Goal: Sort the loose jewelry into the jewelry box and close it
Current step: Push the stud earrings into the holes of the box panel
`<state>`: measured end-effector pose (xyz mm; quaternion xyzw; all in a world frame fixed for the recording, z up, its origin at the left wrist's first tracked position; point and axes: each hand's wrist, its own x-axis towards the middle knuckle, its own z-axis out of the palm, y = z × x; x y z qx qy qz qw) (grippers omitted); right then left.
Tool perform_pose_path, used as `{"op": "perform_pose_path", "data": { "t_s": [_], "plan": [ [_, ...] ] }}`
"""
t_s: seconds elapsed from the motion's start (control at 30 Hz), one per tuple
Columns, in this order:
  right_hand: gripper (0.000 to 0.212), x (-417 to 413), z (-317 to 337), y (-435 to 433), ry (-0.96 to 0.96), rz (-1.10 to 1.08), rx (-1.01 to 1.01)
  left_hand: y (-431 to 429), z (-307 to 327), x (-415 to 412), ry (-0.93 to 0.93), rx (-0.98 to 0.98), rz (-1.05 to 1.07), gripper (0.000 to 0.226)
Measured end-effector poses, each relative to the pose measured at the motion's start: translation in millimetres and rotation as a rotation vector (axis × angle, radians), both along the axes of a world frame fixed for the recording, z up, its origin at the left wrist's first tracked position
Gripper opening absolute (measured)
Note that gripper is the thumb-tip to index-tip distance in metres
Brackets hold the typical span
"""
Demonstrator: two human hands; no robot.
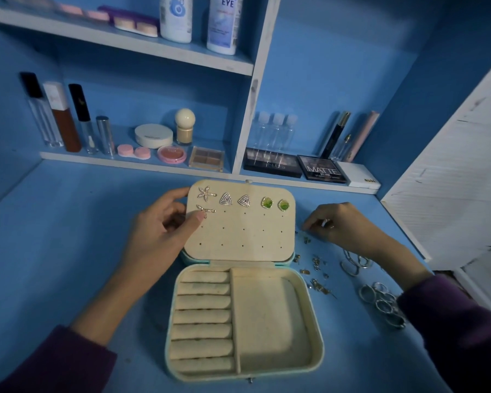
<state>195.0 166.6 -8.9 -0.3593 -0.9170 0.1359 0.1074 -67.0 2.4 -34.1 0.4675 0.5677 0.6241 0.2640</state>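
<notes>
The cream jewelry box lies open on the blue desk, with ring rolls on its left and a bare compartment on its right. Its lid panel carries a starfish earring, two triangle earrings and two green earrings. My left hand holds the lid's left edge, thumb on a second starfish earring. My right hand rests on the desk right of the lid, fingers curled around a small shiny piece.
Loose earring parts, a silver chain and several silver rings lie on the desk right of the box. Shelves behind hold makeup palettes, bottles and tubes. A white panel stands at the right.
</notes>
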Motion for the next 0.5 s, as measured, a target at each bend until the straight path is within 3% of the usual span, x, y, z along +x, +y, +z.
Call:
{"op": "perform_pose_path", "data": {
  "t_s": [0.5],
  "plan": [
    [0.022,2.8,-2.1,2.1,0.021,-0.046,-0.002,0.0,0.5,0.1,0.015,0.002,0.003,0.034]
  ]
}}
